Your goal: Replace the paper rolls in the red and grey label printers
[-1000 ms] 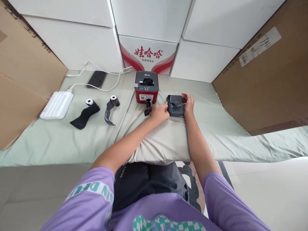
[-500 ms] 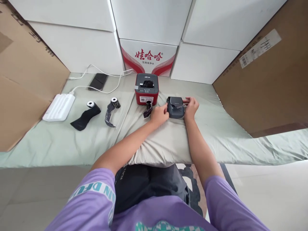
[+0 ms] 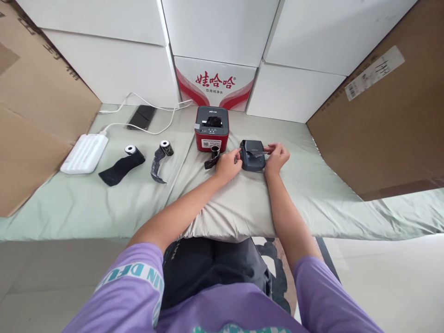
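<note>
A small dark grey portable printer (image 3: 252, 163) lies on the cloth-covered surface between my two hands. My left hand (image 3: 227, 167) rests at the printer's left side, fingers curled against its edge. At the right side is my right hand (image 3: 277, 158), its thumb and fingertips closed on the end of a thin, dark, shiny paper strip (image 3: 255, 153) lying across the printer's top. Close to my left hand, a small dark paper roll (image 3: 214, 153) stands with its loose end curling left. Behind it sits a red and black desktop printer (image 3: 212, 134).
To the left lie a black paper roll (image 3: 120, 170), a patterned roll (image 3: 160, 159), a white power bank (image 3: 85, 154) with a white cable (image 3: 138, 128), and a black phone (image 3: 141, 117). White boxes (image 3: 215, 27) line the back; cardboard (image 3: 374, 120) walls both sides.
My right hand has shifted slightly right. My left hand has moved slightly left along the small printer's side, its fingers less far over the edge. The view has also moved slightly.
</note>
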{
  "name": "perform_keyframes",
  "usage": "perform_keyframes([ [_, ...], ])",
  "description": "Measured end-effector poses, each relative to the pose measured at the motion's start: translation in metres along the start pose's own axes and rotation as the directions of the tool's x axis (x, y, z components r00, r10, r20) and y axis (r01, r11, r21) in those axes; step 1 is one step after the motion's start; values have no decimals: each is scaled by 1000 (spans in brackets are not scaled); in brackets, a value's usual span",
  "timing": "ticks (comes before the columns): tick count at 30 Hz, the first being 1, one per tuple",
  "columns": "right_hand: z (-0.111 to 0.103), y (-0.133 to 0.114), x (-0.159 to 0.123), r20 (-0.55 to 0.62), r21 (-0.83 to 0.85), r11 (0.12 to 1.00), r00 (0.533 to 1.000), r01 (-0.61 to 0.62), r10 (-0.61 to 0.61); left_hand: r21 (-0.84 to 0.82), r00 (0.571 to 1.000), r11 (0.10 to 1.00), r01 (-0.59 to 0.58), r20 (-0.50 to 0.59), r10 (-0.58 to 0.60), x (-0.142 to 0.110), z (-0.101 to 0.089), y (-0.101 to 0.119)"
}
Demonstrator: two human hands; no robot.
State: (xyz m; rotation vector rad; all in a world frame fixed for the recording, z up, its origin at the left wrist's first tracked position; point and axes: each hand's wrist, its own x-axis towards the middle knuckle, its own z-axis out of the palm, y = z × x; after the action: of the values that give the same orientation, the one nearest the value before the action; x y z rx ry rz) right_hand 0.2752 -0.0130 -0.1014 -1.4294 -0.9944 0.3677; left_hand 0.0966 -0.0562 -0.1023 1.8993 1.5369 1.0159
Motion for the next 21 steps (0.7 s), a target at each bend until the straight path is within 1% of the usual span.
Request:
perform_keyframes([
  [4, 0, 2, -2, 11, -2, 998, 998, 57, -57, -50, 1000, 999, -18, -27, 17, 1, 1, -2],
  [8, 0, 2, -1, 49, 70, 996, 997, 52, -55, -76, 999, 997, -25, -35, 23, 1, 1, -3],
  [10, 0, 2, 1, 110, 130, 990, 992, 48, -62, -81, 999, 997, -18, -30, 16, 2, 1, -3],
  [12, 0, 1, 3, 206, 163, 986, 975, 46, -80, -86, 1000, 996, -14, -26, 12, 2, 1, -3],
  [15, 1, -1, 6, 336, 142, 989, 937, 49, -95, -89, 1000, 996, -7, -22, 5, 1, 0, -2],
  [21, 4, 3, 9, 425, 160, 987, 902, 1, -70, -106, 1000, 994, 1, -13, -3, 2, -1, 0],
])
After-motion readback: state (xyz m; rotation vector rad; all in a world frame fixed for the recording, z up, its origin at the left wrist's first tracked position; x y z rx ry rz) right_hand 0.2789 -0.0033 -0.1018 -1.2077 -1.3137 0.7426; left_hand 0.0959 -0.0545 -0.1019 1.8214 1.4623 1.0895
